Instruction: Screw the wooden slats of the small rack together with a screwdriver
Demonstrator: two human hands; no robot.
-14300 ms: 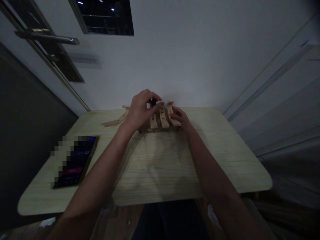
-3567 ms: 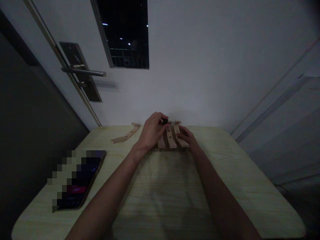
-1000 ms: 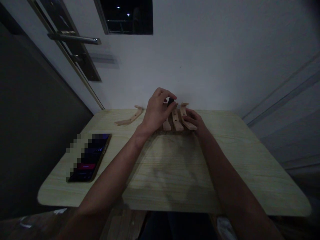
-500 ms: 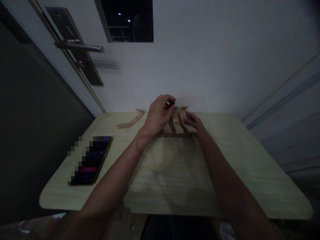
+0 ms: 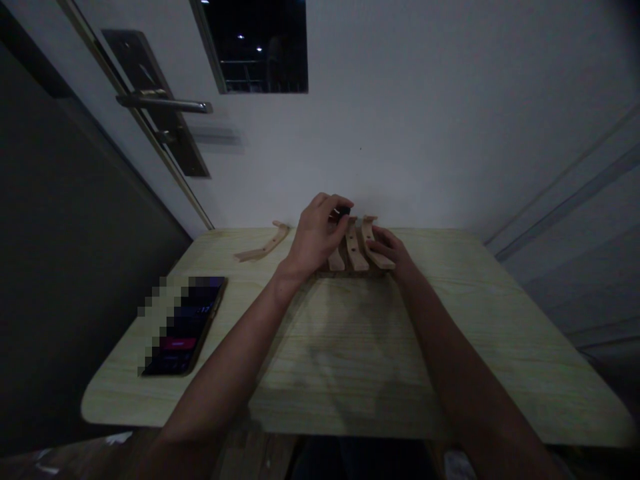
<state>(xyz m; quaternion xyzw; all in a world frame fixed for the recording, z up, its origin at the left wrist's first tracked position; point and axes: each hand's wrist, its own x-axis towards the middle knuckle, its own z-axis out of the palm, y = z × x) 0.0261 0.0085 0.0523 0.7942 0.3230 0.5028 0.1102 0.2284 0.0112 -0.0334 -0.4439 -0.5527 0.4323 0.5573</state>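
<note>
In the head view, several bent wooden hooks with dark holes stand side by side on a brown base strip [image 5: 350,274]. My left hand [image 5: 313,233] is above the left end of this row, its thumb and fingers pinched round a small black knob-like piece [image 5: 344,211]. What lies beneath that piece is hidden by the hand. My right hand [image 5: 393,250] has its fingers curled against the rightmost wooden hook [image 5: 373,247], holding it from the right side. Just left of it stands another wooden hook [image 5: 356,250].
A loose wooden hook [image 5: 265,249] lies on the pale table [image 5: 345,353], left of my left hand. Nearer me on the left is a phone [image 5: 193,327]. Directly behind the table rises a white door with a metal handle [image 5: 165,103].
The view has tilted slightly, so everything sits a little lower. Both hands keep their places at the hooks, with the black piece still in my left fingers.
</note>
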